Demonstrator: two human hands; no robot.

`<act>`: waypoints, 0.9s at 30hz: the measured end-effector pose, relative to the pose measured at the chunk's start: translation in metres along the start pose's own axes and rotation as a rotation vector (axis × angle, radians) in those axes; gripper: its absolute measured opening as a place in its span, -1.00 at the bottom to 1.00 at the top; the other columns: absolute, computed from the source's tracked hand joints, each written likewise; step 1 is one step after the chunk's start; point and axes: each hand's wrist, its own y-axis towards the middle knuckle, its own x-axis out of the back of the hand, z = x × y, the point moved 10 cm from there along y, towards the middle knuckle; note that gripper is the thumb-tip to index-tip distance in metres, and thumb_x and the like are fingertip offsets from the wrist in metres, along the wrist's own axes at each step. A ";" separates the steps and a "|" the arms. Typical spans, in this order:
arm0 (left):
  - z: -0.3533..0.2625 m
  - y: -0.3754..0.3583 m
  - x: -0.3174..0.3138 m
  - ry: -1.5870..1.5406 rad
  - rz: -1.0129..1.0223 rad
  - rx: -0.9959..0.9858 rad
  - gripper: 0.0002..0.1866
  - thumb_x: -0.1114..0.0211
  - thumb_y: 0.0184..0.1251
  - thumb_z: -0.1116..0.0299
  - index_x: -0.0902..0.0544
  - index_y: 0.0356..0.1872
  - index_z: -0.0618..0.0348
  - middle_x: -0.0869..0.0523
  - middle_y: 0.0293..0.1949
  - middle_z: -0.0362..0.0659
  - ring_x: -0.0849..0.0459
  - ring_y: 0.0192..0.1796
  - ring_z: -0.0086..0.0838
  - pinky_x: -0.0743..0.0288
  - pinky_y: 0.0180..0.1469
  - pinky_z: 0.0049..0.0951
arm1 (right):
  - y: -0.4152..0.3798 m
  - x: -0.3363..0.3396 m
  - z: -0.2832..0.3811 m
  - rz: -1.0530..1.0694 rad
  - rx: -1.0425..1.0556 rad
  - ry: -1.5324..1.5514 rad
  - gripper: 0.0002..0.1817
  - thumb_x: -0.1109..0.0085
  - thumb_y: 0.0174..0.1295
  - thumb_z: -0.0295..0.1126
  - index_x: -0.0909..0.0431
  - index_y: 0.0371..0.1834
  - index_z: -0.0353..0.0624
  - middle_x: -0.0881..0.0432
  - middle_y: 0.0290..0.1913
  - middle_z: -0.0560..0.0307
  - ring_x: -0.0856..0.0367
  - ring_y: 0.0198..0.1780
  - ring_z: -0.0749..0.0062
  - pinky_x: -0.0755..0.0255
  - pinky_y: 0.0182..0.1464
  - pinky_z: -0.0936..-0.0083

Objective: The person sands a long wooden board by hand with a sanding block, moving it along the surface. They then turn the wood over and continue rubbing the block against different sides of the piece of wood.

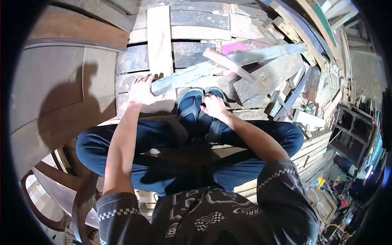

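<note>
My left hand (pixel 141 90) is at the near end of a long wooden plank (pixel 183 76) with worn grey-blue paint. Its fingers lie along one edge of that end and the thumb along the other. From there the plank slants away to the right across the floor. My right hand (pixel 214 107) is closed, its fingers curled just above my shoes (pixel 188 107); whatever it may hold is too small to make out. A shorter piece of wood (pixel 228 64) lies across the long plank.
A pale board (pixel 159 41) lies on the plank floor ahead. Wood scraps (pixel 286 98) are heaped to the right, beside stacked boards (pixel 302 32). A wooden panel (pixel 65 85) stands at left, near a curved wooden chair (pixel 61 179). Clutter and cables (pixel 335 204) fill the lower right.
</note>
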 end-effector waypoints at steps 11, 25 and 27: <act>-0.001 0.000 0.001 0.007 0.035 0.004 0.05 -0.42 -0.13 -0.43 -0.48 0.28 0.21 -0.66 0.15 0.13 -0.52 0.32 0.01 -0.25 0.43 0.03 | 0.014 -0.005 -0.011 -0.150 0.110 0.088 -0.80 -0.18 0.22 -0.30 -0.69 -0.18 -0.11 -0.72 -0.22 -0.23 -0.69 -0.12 -0.22 -0.56 0.01 -0.01; 0.001 0.002 -0.004 0.020 0.031 -0.010 0.06 -0.38 -0.10 -0.45 -0.46 0.29 0.22 -0.66 0.13 0.12 -0.53 0.30 -0.01 -0.29 0.41 -0.02 | 0.027 0.005 -0.026 -0.107 0.043 0.127 -0.76 -0.33 0.14 -0.24 -0.68 -0.17 -0.06 -0.73 -0.16 -0.13 -0.69 0.01 -0.05 -0.50 0.16 0.06; 0.001 0.002 -0.004 0.011 0.018 -0.016 0.05 -0.39 -0.10 -0.44 -0.46 0.30 0.22 -0.66 0.13 0.13 -0.53 0.30 0.00 -0.30 0.41 -0.04 | 0.022 0.003 -0.017 -0.045 0.048 0.080 -0.71 -0.36 0.15 -0.21 -0.67 -0.10 -0.06 -0.71 -0.04 -0.13 -0.61 0.17 -0.04 -0.39 0.29 0.06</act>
